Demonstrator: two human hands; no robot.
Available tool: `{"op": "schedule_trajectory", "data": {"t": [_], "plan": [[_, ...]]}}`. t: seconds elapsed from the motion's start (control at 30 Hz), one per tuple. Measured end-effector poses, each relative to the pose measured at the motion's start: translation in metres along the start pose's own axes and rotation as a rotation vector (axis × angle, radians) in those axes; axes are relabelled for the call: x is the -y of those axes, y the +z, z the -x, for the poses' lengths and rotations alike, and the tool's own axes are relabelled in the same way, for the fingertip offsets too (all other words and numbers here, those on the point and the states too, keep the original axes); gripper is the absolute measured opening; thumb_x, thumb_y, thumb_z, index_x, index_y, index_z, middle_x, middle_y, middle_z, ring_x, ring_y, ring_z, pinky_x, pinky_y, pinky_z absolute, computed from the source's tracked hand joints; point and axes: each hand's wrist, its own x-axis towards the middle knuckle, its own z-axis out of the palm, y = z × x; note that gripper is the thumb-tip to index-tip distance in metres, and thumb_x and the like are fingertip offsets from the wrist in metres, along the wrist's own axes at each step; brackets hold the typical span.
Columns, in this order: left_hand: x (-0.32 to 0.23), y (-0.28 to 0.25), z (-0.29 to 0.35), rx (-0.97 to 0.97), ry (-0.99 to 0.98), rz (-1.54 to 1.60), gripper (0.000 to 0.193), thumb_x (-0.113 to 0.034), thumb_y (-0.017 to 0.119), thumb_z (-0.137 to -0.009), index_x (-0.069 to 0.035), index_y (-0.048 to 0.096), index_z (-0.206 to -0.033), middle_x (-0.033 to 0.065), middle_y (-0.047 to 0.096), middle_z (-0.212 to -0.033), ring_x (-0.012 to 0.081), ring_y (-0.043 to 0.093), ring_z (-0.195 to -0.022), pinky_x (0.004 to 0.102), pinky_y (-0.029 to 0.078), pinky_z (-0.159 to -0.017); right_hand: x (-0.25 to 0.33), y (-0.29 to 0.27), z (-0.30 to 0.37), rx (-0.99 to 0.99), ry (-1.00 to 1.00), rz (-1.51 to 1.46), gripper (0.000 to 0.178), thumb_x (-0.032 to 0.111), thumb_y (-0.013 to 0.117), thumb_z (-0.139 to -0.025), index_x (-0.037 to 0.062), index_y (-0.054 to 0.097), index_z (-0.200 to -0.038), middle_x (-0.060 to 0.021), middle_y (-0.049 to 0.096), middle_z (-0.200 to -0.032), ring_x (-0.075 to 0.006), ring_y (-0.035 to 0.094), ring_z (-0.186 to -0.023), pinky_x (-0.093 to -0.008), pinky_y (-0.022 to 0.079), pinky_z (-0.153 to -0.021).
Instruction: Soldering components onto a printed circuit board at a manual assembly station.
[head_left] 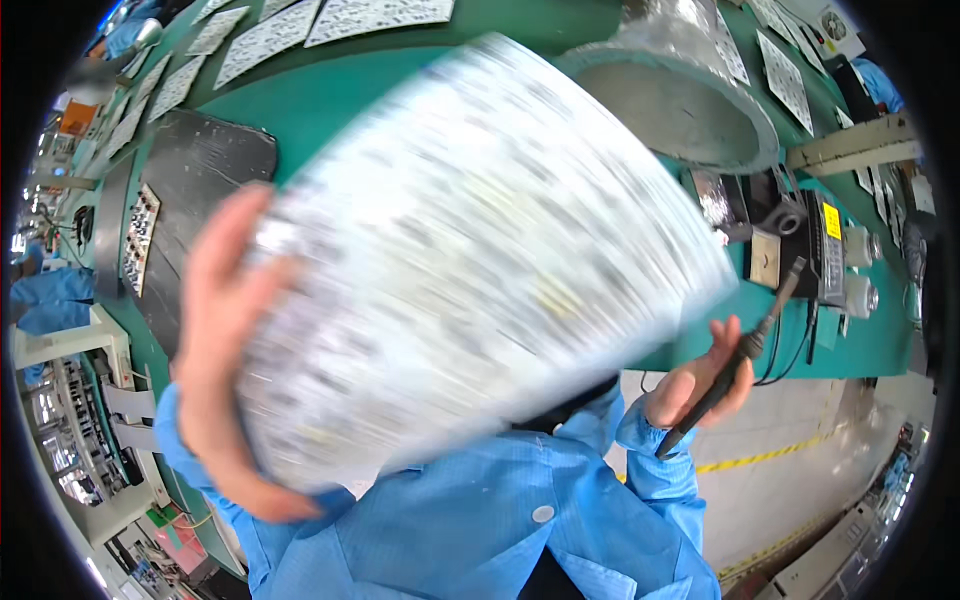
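Observation:
My left hand (215, 330) grips the left side of a large white circuit board (490, 240), its thumb and fingers spread along the edge. The board is tilted and raised in front of my chest. Motion smears its surface, so the many small parts on it cannot be told apart. My right hand (700, 390) is closed around the dark handle of a soldering iron (775, 312). The metal tip of the iron points up and away, to the right of the board and apart from it.
A grey fume funnel (690, 115) hangs beyond the board. To the right stand a black soldering station (825, 245) and small clear bottles (860, 297). On the left, a black mat (215, 160) carries a narrow component strip (141, 240). White boards (268, 42) line the green bench's far side.

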Motion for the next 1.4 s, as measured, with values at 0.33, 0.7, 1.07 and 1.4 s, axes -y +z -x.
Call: {"op": "schedule_trajectory", "data": {"t": [0.33,0.7,1.07,1.4], "plan": [[0.017,0.126,-0.046,0.509,0.289,-0.187,0.088,-0.045,0.074,-0.046,-0.010,0.053,-0.123,0.0207,0.034,-0.138,0.0449,0.036,-0.118,0.0563,0.027,-0.094,-0.003,-0.036,0.000,0.537,-0.084,0.035,0.082,0.037,0.076,-0.075,0.0129,0.027,-0.136,-0.0272,0.041,-0.132,-0.0390,0.054,-0.108,-0.0543,0.040,-0.094],[0.057,0.150,0.005,-0.225,-0.175,-0.149,0.023,0.003,0.066,-0.074,0.002,0.064,-0.097,0.0136,0.062,-0.091,0.0217,0.063,-0.078,0.0254,0.048,-0.066,-0.007,-0.029,-0.001,0.657,-0.020,0.179,0.079,0.027,0.081,-0.068,0.0107,0.039,-0.133,-0.0234,0.058,-0.116,-0.0387,0.055,-0.109,-0.0551,0.037,-0.095],[0.023,0.142,0.032,-0.173,-0.195,0.255,0.021,0.007,0.063,-0.068,0.005,0.067,-0.088,0.0124,0.061,-0.071,0.0145,0.055,-0.057,0.0232,0.039,-0.048,0.011,-0.005,0.008,0.599,0.103,0.157,0.072,0.029,0.080,-0.069,0.0117,0.043,-0.128,-0.0224,0.059,-0.115,-0.0379,0.053,-0.111,-0.0582,0.029,-0.099],[0.006,0.187,0.040,-0.134,0.012,0.154,0.028,0.005,0.071,-0.055,-0.002,0.066,-0.081,0.0057,0.054,-0.062,0.0174,0.051,-0.045,0.0267,0.036,-0.038,0.017,-0.036,0.009,0.427,0.180,0.022,0.057,0.048,0.037,-0.095,0.0029,0.039,-0.130,-0.0335,0.058,-0.099,-0.0407,0.058,-0.098,-0.0564,0.033,-0.097]]}}
